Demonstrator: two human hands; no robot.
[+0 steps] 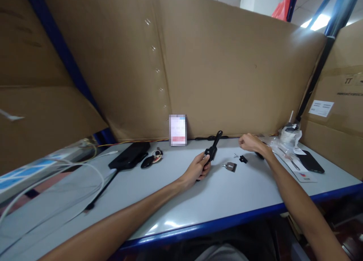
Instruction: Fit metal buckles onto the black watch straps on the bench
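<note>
My left hand is closed round a black tool-like part whose handle sticks up and away from me above the grey table. My right hand rests further back on the table with its fingers curled in; what they hold, if anything, is hidden. Between the hands lie a small grey metal piece, a small black clip and a tiny metal bit.
A black flat case and a key fob with keys lie at the left, with white cables. At the right are clear plastic bags and a black phone. Cardboard sheets wall the back and sides.
</note>
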